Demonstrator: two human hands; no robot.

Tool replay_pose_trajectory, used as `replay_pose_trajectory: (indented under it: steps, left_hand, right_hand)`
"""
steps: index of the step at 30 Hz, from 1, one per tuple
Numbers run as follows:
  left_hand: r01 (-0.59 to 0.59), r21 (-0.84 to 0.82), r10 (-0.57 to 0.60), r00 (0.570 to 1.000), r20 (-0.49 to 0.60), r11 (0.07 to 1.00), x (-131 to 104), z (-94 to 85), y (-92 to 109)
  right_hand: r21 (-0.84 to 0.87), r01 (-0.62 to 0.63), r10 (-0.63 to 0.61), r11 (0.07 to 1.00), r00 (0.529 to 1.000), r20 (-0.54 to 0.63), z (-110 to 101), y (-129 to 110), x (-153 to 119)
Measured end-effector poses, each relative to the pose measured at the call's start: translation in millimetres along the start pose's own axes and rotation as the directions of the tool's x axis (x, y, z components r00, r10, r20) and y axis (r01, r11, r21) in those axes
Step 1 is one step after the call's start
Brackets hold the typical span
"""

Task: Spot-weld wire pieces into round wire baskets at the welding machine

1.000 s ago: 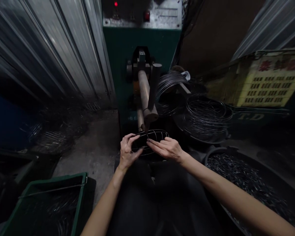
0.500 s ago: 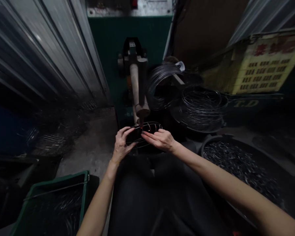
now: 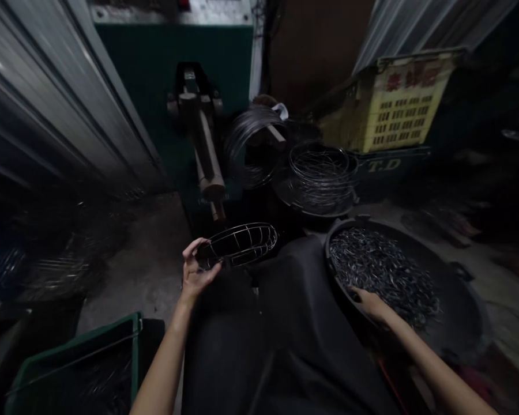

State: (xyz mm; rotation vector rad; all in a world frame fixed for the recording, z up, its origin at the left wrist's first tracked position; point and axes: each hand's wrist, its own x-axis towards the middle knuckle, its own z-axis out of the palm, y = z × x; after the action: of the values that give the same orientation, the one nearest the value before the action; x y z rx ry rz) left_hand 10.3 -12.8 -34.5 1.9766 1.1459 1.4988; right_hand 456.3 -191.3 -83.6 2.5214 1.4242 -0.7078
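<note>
My left hand [image 3: 198, 271] grips the left end of a rounded wire frame [image 3: 248, 235], thumb below and fingers above. The frame hangs over my dark-clothed lap, just below the tip of the welding machine's arm [image 3: 210, 178]. On the right, my right hand [image 3: 369, 304] is at the near left edge of a wide black basin [image 3: 462, 317] that holds many small bent metal pieces [image 3: 380, 271]. Its fingers are bent together near the rim, and what they hold, if anything, is too dark to make out.
Behind the basin are wire coils [image 3: 322, 178] and a larger wire coil [image 3: 253, 138]. A yellow crate [image 3: 400, 109] stands at the back right. A green bin [image 3: 136, 357] is at the lower left, below a corrugated metal wall [image 3: 82, 86].
My right hand has left the wire frame and moved right to the basin. The frame, still in my left hand, has come away from the machine's tip. The view has turned right.
</note>
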Motion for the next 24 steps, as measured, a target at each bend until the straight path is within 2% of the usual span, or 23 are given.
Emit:
replay_pose_trajectory:
  steps: [1,4,6,12,14,16,18,20,22,24]
  left_hand:
    - [0.031,-0.035,-0.031,0.999,0.015,0.999,-2.2,1.5,3.1]
    - [0.157,-0.144,-0.147,0.986,0.080,0.977,-4.4,5.7,11.8]
    - [0.235,-0.205,-0.216,0.970,0.109,0.950,-4.1,6.7,15.5]
    - [0.372,-0.295,-0.361,0.928,0.094,0.880,-5.6,0.1,15.2]
    - [0.398,-0.330,-0.390,0.916,0.091,0.856,-6.3,-2.1,15.0]
    - [0.405,-0.344,-0.400,0.912,0.088,0.847,-6.2,-3.0,16.3]
    - [0.400,-0.328,-0.394,0.915,0.089,0.856,-5.0,-2.3,18.8]
    - [0.397,-0.300,-0.388,0.917,0.092,0.868,-3.4,0.1,22.0]
    - [0.394,-0.268,-0.381,0.919,0.101,0.879,-1.6,3.5,25.9]
    - [0.376,-0.218,-0.357,0.926,0.120,0.901,-0.1,6.7,30.3]
  right_hand:
    - [0.029,0.011,-0.012,1.000,0.999,0.050,7.8,5.6,-0.1]
    - [0.084,0.002,-0.007,0.996,0.998,0.060,18.5,10.5,-1.8]
    - [0.105,-0.027,0.023,0.994,0.999,0.041,19.3,12.3,-2.8]
    - [0.191,-0.120,0.129,0.974,0.991,-0.036,16.9,29.4,-10.4]
    - [0.271,-0.165,0.202,0.948,0.973,-0.113,10.6,31.8,-17.2]
    - [0.391,-0.161,0.277,0.906,0.924,-0.262,-0.4,25.6,-27.0]
    - [0.513,-0.043,0.292,0.857,0.862,-0.414,-14.2,7.9,-39.2]
    - [0.602,0.155,0.225,0.783,0.832,-0.507,-26.7,-20.4,-51.7]
    - [0.608,0.330,0.098,0.722,0.822,-0.562,-32.8,-53.3,-61.2]
    - [0.481,0.472,-0.082,0.739,0.772,-0.631,-28.8,-82.8,-65.4]
